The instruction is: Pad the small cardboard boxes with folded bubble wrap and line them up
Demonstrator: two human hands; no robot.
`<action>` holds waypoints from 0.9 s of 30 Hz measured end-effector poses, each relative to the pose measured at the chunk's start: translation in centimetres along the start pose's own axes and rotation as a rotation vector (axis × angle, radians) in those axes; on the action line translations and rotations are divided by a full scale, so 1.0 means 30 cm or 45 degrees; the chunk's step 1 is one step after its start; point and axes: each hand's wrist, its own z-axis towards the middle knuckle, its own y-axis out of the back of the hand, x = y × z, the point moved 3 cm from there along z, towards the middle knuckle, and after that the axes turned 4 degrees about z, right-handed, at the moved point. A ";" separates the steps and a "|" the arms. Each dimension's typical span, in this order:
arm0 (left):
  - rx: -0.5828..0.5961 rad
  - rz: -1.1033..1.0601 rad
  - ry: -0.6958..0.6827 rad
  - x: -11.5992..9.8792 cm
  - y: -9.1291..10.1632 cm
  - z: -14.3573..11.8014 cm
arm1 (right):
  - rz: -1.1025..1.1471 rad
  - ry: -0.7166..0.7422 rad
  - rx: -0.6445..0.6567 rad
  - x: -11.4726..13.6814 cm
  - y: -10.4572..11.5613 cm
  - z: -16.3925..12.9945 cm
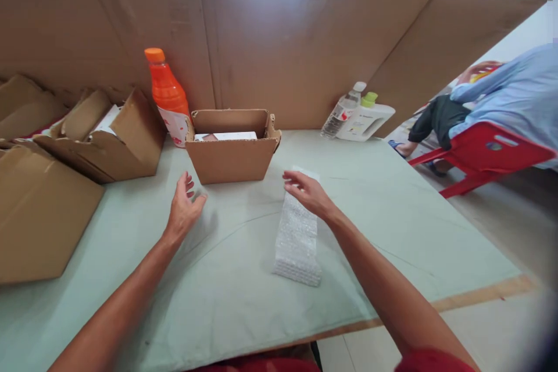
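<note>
An open cardboard box (233, 161) stands upright on the table, with something white and flat (239, 136) showing inside it. My left hand (185, 209) is held just in front of the box's left side, fingers apart and nothing in them. On the other side, my right hand (309, 190) hovers over the far part of a folded stack of bubble wrap (297, 238). Its fingers are stretched out and hold nothing. Whether the right hand touches the wrap I cannot tell.
Several cardboard boxes (41, 215) crowd the left side. An orange bottle (169, 93) leans behind the middle box. At the back right are a clear water bottle (344, 110) and a white jug (367, 121), before a cardboard wall (283, 52). A person sits on a red chair (497, 151).
</note>
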 end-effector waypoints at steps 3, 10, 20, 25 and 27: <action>0.231 0.288 -0.148 -0.008 0.057 -0.150 | -0.181 0.148 0.215 -0.015 0.057 -0.310; 0.840 0.489 -0.764 -0.071 -0.056 -0.430 | -0.438 0.435 -0.036 -0.037 -0.109 -0.607; 0.620 0.240 -0.528 -0.100 0.035 -0.711 | 0.635 -0.030 0.608 0.120 -0.273 -0.641; 0.419 0.137 -0.052 -0.069 0.002 -0.694 | 0.537 -0.066 0.023 0.095 -0.226 -0.689; 0.381 0.130 0.019 -0.058 -0.011 -0.668 | 0.319 0.019 -0.199 0.112 -0.200 -0.725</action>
